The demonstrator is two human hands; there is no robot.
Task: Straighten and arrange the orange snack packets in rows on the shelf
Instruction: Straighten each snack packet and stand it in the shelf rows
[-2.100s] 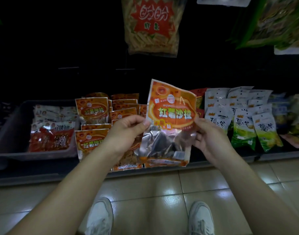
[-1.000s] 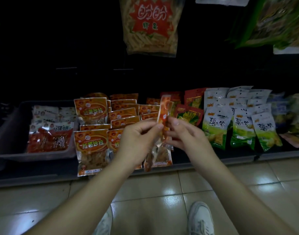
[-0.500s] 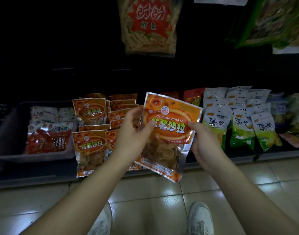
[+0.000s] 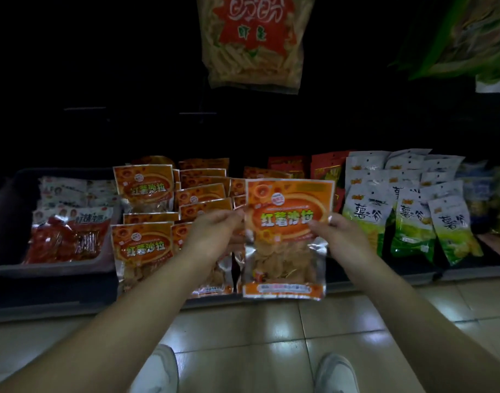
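An orange snack packet [image 4: 285, 205] with green lettering stands upright, front toward me, at the shelf's front edge. My left hand [image 4: 214, 234] pinches its left edge and my right hand [image 4: 339, 239] pinches its right edge. Behind and to the left, several matching orange packets [image 4: 144, 188] lie overlapped in rough rows on the low dark shelf [image 4: 59, 296]. One more orange packet [image 4: 141, 248] stands at the front left. My left hand hides part of the packets behind it.
A grey tray [image 4: 5, 268] of red snack packs sits at the left. White-and-green packets [image 4: 410, 222] stand to the right, red ones [image 4: 328, 171] behind. A large snack bag [image 4: 254, 43] hangs above. Tiled floor and my white shoes [image 4: 336, 373] lie below.
The held packet went from back-facing, through edge-on, to front-facing. It has since straightened from a tilt to upright and dropped lower toward the shelf's front edge.
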